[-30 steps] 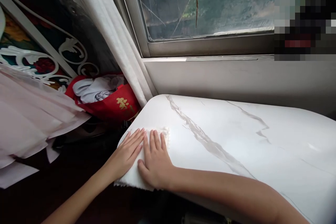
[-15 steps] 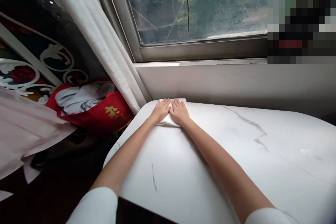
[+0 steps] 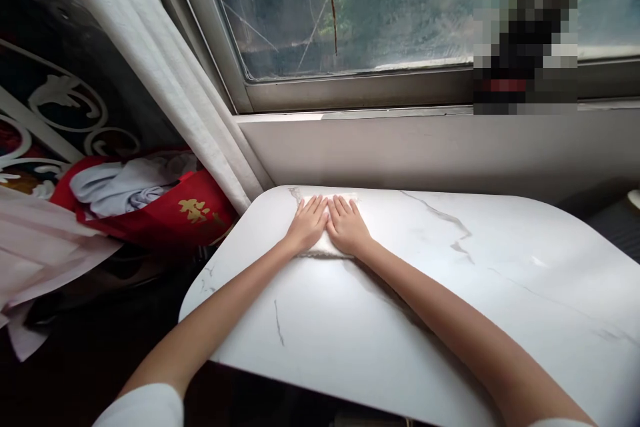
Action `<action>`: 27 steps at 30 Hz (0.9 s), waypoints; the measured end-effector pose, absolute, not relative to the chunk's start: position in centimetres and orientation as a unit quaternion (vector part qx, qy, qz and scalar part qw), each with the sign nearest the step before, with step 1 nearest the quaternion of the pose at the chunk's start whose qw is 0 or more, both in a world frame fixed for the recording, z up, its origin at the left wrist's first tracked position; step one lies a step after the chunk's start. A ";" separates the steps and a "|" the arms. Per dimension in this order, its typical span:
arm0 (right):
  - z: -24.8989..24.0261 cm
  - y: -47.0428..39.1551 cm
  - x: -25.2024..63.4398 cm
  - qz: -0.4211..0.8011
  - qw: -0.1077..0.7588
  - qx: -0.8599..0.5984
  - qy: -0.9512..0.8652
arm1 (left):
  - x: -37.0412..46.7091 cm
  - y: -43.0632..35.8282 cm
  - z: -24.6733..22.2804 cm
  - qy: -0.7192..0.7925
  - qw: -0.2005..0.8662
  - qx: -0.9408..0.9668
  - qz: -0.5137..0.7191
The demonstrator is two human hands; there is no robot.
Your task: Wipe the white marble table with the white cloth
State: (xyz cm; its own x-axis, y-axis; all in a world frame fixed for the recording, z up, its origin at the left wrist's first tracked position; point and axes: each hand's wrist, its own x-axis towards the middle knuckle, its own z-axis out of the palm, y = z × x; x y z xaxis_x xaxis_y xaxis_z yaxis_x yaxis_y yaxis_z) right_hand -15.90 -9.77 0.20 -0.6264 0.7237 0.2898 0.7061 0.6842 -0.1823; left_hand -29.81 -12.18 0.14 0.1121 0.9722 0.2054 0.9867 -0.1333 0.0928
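One white cloth (image 3: 325,247) lies on one white table (image 3: 340,327), near the table's far edge and toward its left end. Two hands cover most of the cloth. The left hand (image 3: 307,221) rests palm down on its left part; the right hand (image 3: 347,223) rests palm down on its right part. Both hands are flat, fingers extended and pointing toward the far edge; neither is closed around the cloth. The two hands meet or nearly meet at the thumbs. A strip of cloth shows below them, at the near edge.

Two bare forearms extend over the table; two white sleeves (image 3: 143,407) show at the bottom of the view. The tabletop has rounded far corners and several grey veins.

Behind the table stands one pale wall (image 3: 400,150). Above it is one window (image 3: 400,13) with two panes in view, the right one only in part. One brown streak (image 3: 334,25) marks the left pane. One white curtain (image 3: 150,47) hangs left of the window. Beside the table's left end sits one red bag (image 3: 150,232) containing grey clothes (image 3: 120,183).
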 end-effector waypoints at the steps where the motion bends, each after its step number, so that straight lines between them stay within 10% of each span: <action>1: 0.1 -11.3 -15.1 0.022 0.173 -0.386 -0.906 | -29.2 -13.9 0.1 -0.653 0.032 -0.749 -0.111; 13: 1.1 -26.5 -3.3 0.051 0.140 -0.293 -0.944 | -20.6 -30.5 1.3 -0.553 0.035 -0.826 -0.101; 27: 0.9 -4.3 -6.9 0.046 0.135 -0.474 -0.869 | -20.6 -5.9 0.6 -0.599 0.041 -0.794 -0.092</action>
